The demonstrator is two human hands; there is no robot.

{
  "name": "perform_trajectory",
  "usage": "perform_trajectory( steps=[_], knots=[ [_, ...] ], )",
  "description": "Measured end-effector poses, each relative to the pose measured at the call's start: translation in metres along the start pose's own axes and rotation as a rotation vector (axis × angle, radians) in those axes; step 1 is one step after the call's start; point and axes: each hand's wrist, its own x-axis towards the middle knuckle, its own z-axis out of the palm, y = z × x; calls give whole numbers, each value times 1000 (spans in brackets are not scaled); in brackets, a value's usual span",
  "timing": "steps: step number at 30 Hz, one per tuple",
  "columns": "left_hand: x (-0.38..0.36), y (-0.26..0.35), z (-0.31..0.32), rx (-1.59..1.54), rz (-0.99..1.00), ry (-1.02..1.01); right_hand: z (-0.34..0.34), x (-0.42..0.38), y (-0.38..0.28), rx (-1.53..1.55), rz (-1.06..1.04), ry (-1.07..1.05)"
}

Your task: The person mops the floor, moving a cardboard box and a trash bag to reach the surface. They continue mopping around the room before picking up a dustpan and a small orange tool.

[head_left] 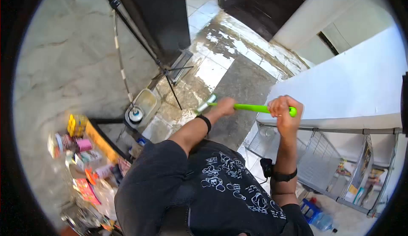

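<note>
Both my hands grip a bright green pole (250, 107) that runs nearly level across the view. My right hand (285, 113) is wrapped round its end, with the rounded tip poking out past the fist. Farther along the pole, toward the head, my left hand (225, 106) is closed on it. At the far end is a narrow whitish-green head (206, 103), low over the wet, dirt-streaked floor; its exact kind is too small to make out. Under the pole lies a dark grey floor patch (242, 87).
A black tripod (165, 71) stands ahead on the left, near a beige basin (148, 103) and a striped pole (120, 57). Packed goods (91, 161) crowd the left side. On the right are a wire rack (321, 155) and a large water bottle (321, 221). Dark doors (250, 6) stand beyond.
</note>
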Motion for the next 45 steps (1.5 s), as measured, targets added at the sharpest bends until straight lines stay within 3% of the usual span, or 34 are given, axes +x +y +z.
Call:
perform_trajectory(
  steps=[3, 5, 9, 14, 17, 18, 21, 23, 24, 26, 28, 31, 32, 33, 34, 36, 37, 39, 40, 42, 45],
  knots=[
    [3, 63, -48, -45, 88, -42, 4, 12, -31, -2, -79, 63],
    [25, 61, -51, -97, 94, -48, 1, 17, -39, -67, -205, 160],
    [83, 34, -31, -127, 73, 65, -8, 1, 7, -156, -249, 380],
    [90, 42, 14, -103, 103, 64, -17, -70, 48, -393, 62, 456],
    [48, 86, 32, -154, 84, -281, -2, -115, 30, -418, 132, 657],
    [30, 101, 42, -147, 109, -302, 2, -133, 23, -426, 128, 739],
    [-23, 136, 80, -106, 195, -508, 15, -186, -14, -451, 46, 958],
    [-60, 150, 113, -41, 357, -660, 23, -226, -42, -425, 29, 1058],
    [-81, 157, 122, -26, 381, -678, 28, -247, -57, -390, 16, 1084],
    [-122, 178, 130, -68, 660, -565, 41, -285, -84, -361, -111, 1108],
    [-154, 208, 122, 10, 697, -605, 55, -318, -111, -416, -274, 1117],
    [-171, 220, 141, -73, 760, -459, 70, -375, -111, -335, -356, 1157],
    [-171, 223, 153, -100, 630, -405, 67, -397, -90, -317, -351, 1161],
    [-168, 215, 170, -223, 607, -303, 65, -415, -64, -387, -206, 1203],
    [-154, 203, 194, -19, 602, -372, 70, -430, -38, -450, -50, 1240],
    [-145, 159, 247, 77, 824, -247, 90, -444, 0, -469, 133, 1187],
    [-161, 162, 245, 77, 829, -257, 101, -451, 7, -464, 132, 1212],
    [-198, 161, 234, 246, 709, -527, 122, -469, 2, -447, 138, 1241],
    [-214, 155, 242, 254, 717, -539, 132, -475, -13, -443, 138, 1258],
    [-243, 152, 261, 119, 795, -828, 146, -484, -48, -427, 251, 1330],
    [-296, 196, 242, 197, 961, -883, 161, -508, -91, -411, 99, 1455]
  ],
)
